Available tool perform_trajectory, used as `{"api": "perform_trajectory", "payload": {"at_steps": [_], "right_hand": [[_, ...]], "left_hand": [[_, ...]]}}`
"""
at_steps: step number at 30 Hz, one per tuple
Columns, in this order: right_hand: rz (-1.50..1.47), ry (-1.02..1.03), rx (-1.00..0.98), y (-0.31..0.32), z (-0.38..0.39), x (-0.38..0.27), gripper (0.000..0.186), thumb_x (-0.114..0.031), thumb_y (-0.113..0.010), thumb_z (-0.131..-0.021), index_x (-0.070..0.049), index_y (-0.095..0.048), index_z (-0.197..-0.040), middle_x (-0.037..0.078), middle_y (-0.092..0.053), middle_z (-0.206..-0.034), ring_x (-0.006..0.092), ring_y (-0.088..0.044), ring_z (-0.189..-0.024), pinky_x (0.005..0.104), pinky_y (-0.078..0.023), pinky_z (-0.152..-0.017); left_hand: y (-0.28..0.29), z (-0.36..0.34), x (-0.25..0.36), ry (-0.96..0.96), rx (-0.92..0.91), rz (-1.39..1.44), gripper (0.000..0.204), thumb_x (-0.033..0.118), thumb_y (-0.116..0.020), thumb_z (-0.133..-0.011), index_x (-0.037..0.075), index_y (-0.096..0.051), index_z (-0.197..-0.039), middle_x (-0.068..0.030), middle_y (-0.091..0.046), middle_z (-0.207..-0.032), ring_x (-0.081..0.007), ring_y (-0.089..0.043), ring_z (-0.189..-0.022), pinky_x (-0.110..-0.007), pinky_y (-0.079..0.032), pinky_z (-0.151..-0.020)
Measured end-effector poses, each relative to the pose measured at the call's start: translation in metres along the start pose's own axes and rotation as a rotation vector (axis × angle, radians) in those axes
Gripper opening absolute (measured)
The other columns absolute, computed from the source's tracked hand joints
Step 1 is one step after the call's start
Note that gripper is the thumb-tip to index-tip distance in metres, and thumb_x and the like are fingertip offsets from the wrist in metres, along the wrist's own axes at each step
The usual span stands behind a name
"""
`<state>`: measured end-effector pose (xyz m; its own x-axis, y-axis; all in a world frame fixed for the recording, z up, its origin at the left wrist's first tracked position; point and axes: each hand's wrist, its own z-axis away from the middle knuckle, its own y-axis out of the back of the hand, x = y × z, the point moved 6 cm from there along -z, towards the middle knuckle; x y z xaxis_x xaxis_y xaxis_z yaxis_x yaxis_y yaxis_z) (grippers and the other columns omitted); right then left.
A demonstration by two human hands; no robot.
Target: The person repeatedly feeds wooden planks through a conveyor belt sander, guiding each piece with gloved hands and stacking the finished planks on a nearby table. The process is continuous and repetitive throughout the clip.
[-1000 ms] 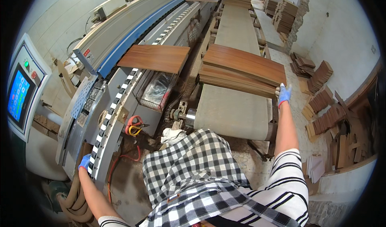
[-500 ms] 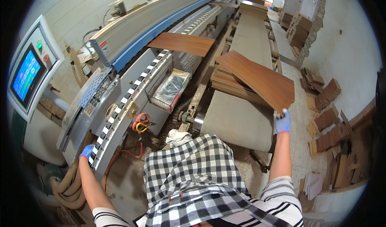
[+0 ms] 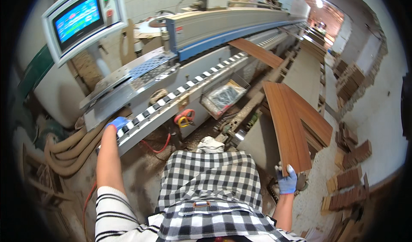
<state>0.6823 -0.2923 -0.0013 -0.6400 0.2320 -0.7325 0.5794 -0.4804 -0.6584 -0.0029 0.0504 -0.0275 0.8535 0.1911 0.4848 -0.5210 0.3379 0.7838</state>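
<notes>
From the middle of your view, your right hand (image 3: 286, 179), in a blue-and-white glove, is sitting at four o'clock. Its fingers are bending round the near end of a wood-grain board (image 3: 286, 128) and gripping it. That board is lying between three and four o'clock, slanting across a pile of boards (image 3: 315, 140); whether it is touching the pile along its length, you cannot tell. The pile is resting on a grey belt (image 3: 259, 137).

At nine o'clock, your left hand (image 3: 116, 122), gloved in blue, is resting at the near end of a roller rail (image 3: 165, 101) with black and white rollers. Its fingers are mostly hiding, so how far they are opening or curling cannot be told.

At one o'clock, another board (image 3: 259, 52) is jutting out from under the machine's blue beam (image 3: 214, 46). A control screen (image 3: 77, 21) is glowing at ten o'clock. Just right of centre, a wire basket (image 3: 225, 98) is holding something clear-wrapped, and orange-and-yellow-handled scissors (image 3: 184, 117) are hanging just left of centre.
</notes>
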Motion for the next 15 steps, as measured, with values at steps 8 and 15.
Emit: {"api": "perform_trajectory", "payload": {"at_steps": [8,15], "right_hand": [[0.027,-0.252,-0.218,-0.090,0.020,0.053,0.046,-0.014,-0.060,-0.069,0.005,-0.048,-0.109,0.019,-0.061,-0.088,0.0277,-0.061,-0.073,0.0393,-0.052,-0.071],[0.172,-0.370,-0.471,-0.200,0.028,0.126,0.046,-0.015,-0.060,-0.072,0.006,-0.046,-0.111,0.017,-0.059,-0.094,0.0283,-0.061,-0.083,0.0368,-0.053,-0.072]], "left_hand": [[0.001,0.007,0.028,-0.076,-0.013,-0.150,0.049,0.046,-0.049,-0.082,0.004,-0.062,-0.104,-0.0179,-0.061,-0.104,-0.0322,-0.058,-0.097,-0.040,-0.044,-0.083],[-0.005,-0.008,0.013,-0.098,-0.023,-0.142,0.048,0.047,-0.049,-0.082,0.008,-0.062,-0.106,-0.0131,-0.060,-0.110,-0.0309,-0.054,-0.103,-0.038,-0.040,-0.089]]}}
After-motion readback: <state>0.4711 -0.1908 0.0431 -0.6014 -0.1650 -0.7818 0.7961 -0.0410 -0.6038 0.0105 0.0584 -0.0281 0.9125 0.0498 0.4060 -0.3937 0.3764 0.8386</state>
